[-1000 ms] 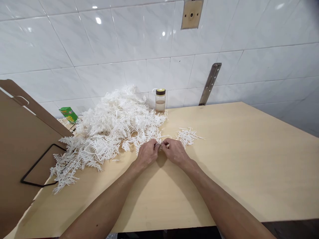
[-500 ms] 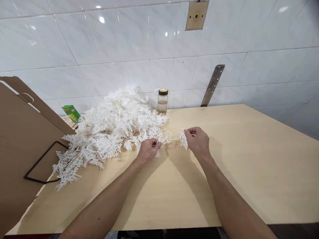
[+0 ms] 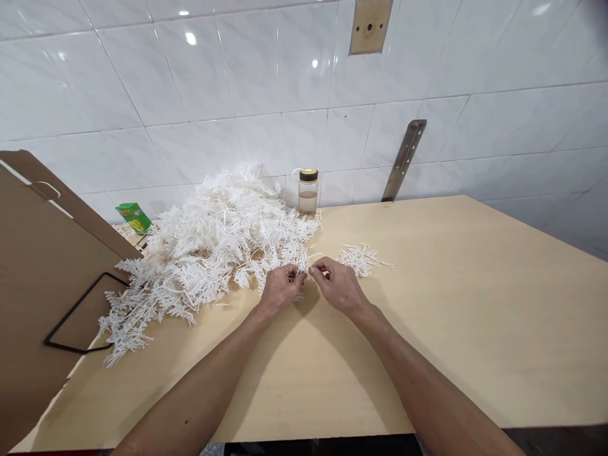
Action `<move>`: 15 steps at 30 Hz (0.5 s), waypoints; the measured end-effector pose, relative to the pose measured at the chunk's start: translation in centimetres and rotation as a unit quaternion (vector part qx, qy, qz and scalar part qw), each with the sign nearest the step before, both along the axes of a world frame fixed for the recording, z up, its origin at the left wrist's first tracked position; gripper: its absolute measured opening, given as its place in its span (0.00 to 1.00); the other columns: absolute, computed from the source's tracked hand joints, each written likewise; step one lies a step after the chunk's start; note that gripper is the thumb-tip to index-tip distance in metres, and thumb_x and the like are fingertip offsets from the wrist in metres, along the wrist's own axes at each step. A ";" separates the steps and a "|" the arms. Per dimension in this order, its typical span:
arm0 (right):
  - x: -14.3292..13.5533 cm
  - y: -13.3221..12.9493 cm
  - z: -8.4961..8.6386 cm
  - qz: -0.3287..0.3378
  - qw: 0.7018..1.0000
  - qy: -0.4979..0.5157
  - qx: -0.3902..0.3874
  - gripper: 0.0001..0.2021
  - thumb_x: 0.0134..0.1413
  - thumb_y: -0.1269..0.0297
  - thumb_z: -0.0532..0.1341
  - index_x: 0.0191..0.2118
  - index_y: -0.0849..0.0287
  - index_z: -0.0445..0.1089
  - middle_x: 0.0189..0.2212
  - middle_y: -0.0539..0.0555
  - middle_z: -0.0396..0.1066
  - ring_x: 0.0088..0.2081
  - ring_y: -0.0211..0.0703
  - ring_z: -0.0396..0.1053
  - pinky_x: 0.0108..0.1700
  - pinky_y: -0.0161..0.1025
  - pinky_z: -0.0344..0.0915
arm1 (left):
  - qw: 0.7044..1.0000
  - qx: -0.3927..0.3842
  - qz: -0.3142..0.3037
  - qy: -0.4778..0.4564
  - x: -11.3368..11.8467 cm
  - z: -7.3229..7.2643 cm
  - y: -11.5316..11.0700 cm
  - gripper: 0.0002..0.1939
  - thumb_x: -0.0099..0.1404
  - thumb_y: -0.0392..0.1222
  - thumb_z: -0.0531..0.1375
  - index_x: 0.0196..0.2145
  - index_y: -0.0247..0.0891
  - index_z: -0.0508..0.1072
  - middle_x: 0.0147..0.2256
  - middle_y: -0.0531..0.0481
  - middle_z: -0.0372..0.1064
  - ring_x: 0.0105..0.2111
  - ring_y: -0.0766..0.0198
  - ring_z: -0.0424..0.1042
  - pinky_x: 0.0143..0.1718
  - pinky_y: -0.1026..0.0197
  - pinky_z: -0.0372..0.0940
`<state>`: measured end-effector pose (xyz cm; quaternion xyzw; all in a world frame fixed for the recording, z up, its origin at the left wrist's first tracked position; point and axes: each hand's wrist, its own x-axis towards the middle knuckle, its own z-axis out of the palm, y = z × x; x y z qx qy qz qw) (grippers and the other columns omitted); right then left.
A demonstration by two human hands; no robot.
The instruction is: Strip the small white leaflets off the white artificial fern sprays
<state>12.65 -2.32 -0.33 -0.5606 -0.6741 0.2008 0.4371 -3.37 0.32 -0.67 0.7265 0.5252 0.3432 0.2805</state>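
Note:
A large heap of white artificial foliage sprigs (image 3: 228, 234) covers the left half of the table (image 3: 475, 329). At the heap's right edge, my left hand (image 3: 282, 286) is closed in a pinch on a white sprig. Close beside it, my right hand (image 3: 337, 285) pinches at the same spot, with thumb and forefinger together near a thin white stem. Its fingertips hide most of what lies between them. A separate white sprig (image 3: 360, 259) lies on the wood just beyond my right hand.
A cardboard box (image 3: 42, 278) with a black wire frame (image 3: 71, 347) stands at the left. Behind the heap are a green carton (image 3: 134, 217) and a lidded bottle (image 3: 308, 193). A metal bracket (image 3: 405, 161) rises along the tiled wall at the table's back edge.
My right hand has let go of a white sprig, which now lies on the table, and has moved left to my left hand. The left hand has stayed nearly in place.

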 end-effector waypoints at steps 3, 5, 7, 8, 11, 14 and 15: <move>0.3 0.3 -0.3 0.015 0.998 -0.039 -0.040 0.12 0.58 0.58 0.56 0.30 0.55 0.74 0.28 0.50 0.76 0.30 0.40 0.70 0.37 0.36 0.62 | 1.000 0.010 0.004 -0.011 0.0 0.1 -0.1 0.13 0.60 0.46 0.56 0.23 0.37 0.70 0.20 0.55 0.65 0.23 0.68 0.62 0.26 0.65 0.53; 0.3 0.3 -0.3 0.026 0.997 -0.041 -0.065 0.14 0.57 0.56 0.56 0.29 0.55 0.74 0.27 0.50 0.75 0.29 0.40 0.69 0.35 0.35 0.61 | 1.000 0.011 0.004 -0.016 0.1 0.2 -0.2 0.10 0.59 0.43 0.56 0.24 0.37 0.71 0.21 0.54 0.67 0.24 0.68 0.63 0.27 0.65 0.55; 0.3 0.3 -0.3 0.029 0.995 -0.022 -0.091 0.14 0.55 0.54 0.57 0.28 0.56 0.74 0.25 0.49 0.74 0.27 0.39 0.68 0.31 0.34 0.60 | 1.000 0.013 0.003 -0.016 0.1 0.3 -0.3 0.09 0.59 0.41 0.56 0.24 0.37 0.71 0.21 0.54 0.67 0.24 0.68 0.63 0.27 0.65 0.55; 0.3 0.3 -0.4 0.030 0.994 -0.008 -0.104 0.13 0.54 0.54 0.58 0.28 0.56 0.74 0.23 0.49 0.73 0.26 0.39 0.67 0.29 0.34 0.60 | 1.000 0.012 0.000 -0.016 0.1 0.4 -0.3 0.10 0.59 0.42 0.56 0.24 0.37 0.71 0.21 0.55 0.66 0.24 0.68 0.63 0.27 0.65 0.55; 0.4 0.4 -0.5 0.031 0.989 0.035 -0.141 0.12 0.51 0.57 0.59 0.28 0.57 0.75 0.21 0.48 0.71 0.21 0.36 0.63 0.23 0.31 0.58 | 1.000 0.012 -0.007 -0.016 0.1 0.5 -0.4 0.12 0.61 0.44 0.56 0.23 0.37 0.71 0.19 0.56 0.63 0.22 0.68 0.60 0.26 0.65 0.53; 0.5 0.5 -0.6 0.024 0.984 0.056 -0.165 0.10 0.50 0.59 0.58 0.27 0.57 0.75 0.21 0.48 0.71 0.18 0.33 0.60 0.20 0.30 0.57 | 0.999 0.014 -0.019 -0.021 0.1 0.3 -0.4 0.13 0.61 0.45 0.56 0.23 0.36 0.71 0.18 0.56 0.60 0.22 0.69 0.57 0.25 0.65 0.52; 0.5 0.5 -0.6 0.022 0.984 0.055 -0.167 0.10 0.50 0.60 0.58 0.27 0.57 0.75 0.22 0.48 0.71 0.17 0.33 0.60 0.19 0.30 0.57 | 0.999 0.013 -0.024 -0.024 0.0 0.3 -0.4 0.13 0.61 0.46 0.56 0.24 0.36 0.72 0.19 0.56 0.61 0.22 0.69 0.58 0.25 0.65 0.52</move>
